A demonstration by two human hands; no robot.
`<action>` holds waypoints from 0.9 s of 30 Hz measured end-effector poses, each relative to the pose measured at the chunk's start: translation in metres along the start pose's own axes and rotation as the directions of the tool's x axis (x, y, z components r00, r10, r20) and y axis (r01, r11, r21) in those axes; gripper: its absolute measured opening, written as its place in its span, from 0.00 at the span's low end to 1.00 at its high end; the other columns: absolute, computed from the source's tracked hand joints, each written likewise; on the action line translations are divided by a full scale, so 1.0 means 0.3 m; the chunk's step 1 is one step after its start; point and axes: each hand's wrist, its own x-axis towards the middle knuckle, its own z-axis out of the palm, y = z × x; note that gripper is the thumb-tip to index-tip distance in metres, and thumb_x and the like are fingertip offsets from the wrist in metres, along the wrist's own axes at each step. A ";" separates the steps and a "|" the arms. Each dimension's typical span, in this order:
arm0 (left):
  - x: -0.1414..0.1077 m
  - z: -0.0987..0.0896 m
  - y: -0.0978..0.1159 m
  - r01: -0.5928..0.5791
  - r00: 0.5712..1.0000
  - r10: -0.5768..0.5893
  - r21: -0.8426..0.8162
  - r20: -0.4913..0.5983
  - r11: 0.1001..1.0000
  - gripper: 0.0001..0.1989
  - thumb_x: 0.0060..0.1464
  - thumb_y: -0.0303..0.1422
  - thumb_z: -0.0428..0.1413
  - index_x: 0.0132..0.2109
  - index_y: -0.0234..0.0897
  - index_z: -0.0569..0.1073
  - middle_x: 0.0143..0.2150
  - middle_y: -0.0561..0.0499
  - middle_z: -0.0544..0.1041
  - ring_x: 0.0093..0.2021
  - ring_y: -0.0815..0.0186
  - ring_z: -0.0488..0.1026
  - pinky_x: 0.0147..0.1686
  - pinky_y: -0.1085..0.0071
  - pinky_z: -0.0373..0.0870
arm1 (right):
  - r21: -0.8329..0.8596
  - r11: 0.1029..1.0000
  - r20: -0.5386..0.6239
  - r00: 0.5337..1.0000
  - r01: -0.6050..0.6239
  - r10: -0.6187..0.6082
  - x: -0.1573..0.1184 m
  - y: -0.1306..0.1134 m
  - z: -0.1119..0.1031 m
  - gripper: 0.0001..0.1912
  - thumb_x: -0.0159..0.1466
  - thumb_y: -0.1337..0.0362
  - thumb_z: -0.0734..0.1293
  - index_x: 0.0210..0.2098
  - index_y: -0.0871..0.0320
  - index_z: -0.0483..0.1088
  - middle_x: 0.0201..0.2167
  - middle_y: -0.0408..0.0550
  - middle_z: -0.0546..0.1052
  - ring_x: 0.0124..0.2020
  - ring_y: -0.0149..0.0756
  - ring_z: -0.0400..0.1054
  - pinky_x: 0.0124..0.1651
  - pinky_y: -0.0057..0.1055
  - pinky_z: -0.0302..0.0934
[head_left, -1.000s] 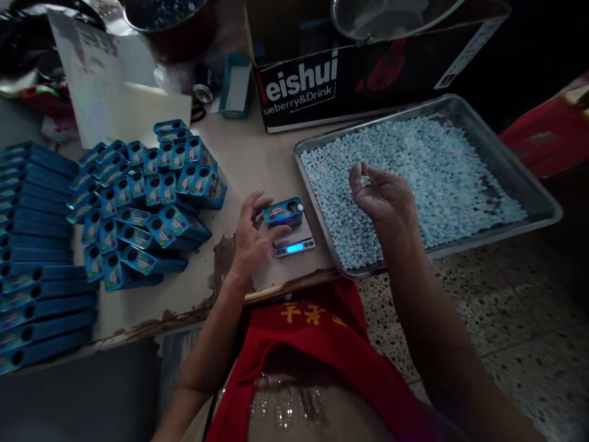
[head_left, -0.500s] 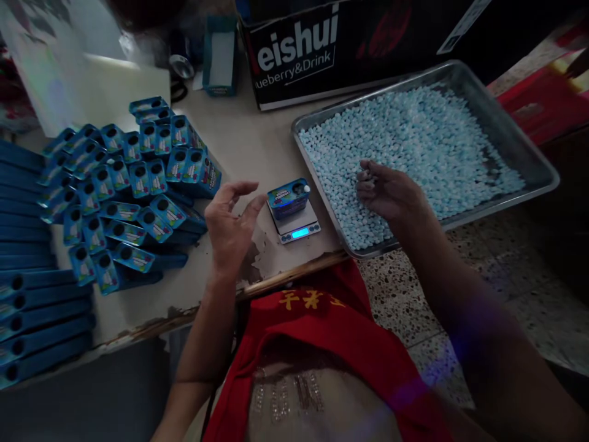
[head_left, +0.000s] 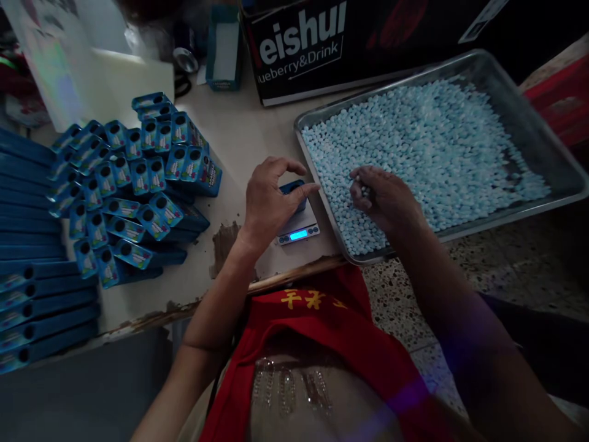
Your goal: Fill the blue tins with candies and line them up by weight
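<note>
A small blue box (head_left: 294, 190) stands on a digital scale (head_left: 304, 232) with a lit blue display. Over the box is my left hand (head_left: 276, 196), its thumb and forefinger spread apart and partly hiding it; whether they touch it is unclear. My right hand (head_left: 386, 199) is curled above a metal tray (head_left: 564, 178) of pale blue and white pellets (head_left: 414, 135), with a few pellets held in its fingers.
Many blue boxes (head_left: 140, 175) stand bunched on the table (head_left: 248, 135) at the left, with a stack of long blue boxes (head_left: 46, 307) at the far left. Behind are a black carton (head_left: 368, 43) and a small open teal box (head_left: 225, 55).
My left hand has moved right, from beside the scale to over the box. My right hand stays above the tray, its fingers slightly more curled. The view has shifted slightly.
</note>
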 end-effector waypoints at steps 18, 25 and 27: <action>-0.205 0.039 -0.238 0.293 0.949 -0.314 -0.369 0.002 0.882 0.24 0.60 0.47 0.75 0.54 0.41 0.76 0.49 0.46 0.85 0.51 0.56 0.86 0.55 0.60 0.85 | -0.246 0.915 -0.092 0.932 0.320 -0.351 -0.003 -0.042 0.119 0.13 0.71 0.47 0.80 0.39 0.47 0.83 0.47 0.47 0.84 0.57 0.45 0.76 0.63 0.44 0.74; 0.050 -0.027 -0.052 -0.243 0.970 0.242 0.097 0.028 0.965 0.11 0.72 0.36 0.64 0.58 0.50 0.85 0.57 0.45 0.87 0.61 0.48 0.79 0.70 0.48 0.74 | 0.296 0.954 -0.118 0.989 -0.050 0.089 0.070 0.062 0.184 0.23 0.70 0.36 0.75 0.43 0.50 0.80 0.40 0.48 0.83 0.46 0.45 0.79 0.49 0.41 0.79; 0.098 -0.016 -0.024 -0.361 0.932 0.353 0.111 0.086 0.926 0.13 0.76 0.36 0.58 0.59 0.53 0.84 0.57 0.47 0.87 0.61 0.47 0.78 0.74 0.42 0.68 | 0.379 0.921 -0.090 0.987 -0.092 0.135 0.087 0.060 0.171 0.22 0.73 0.37 0.72 0.45 0.49 0.79 0.38 0.48 0.82 0.44 0.47 0.80 0.47 0.44 0.80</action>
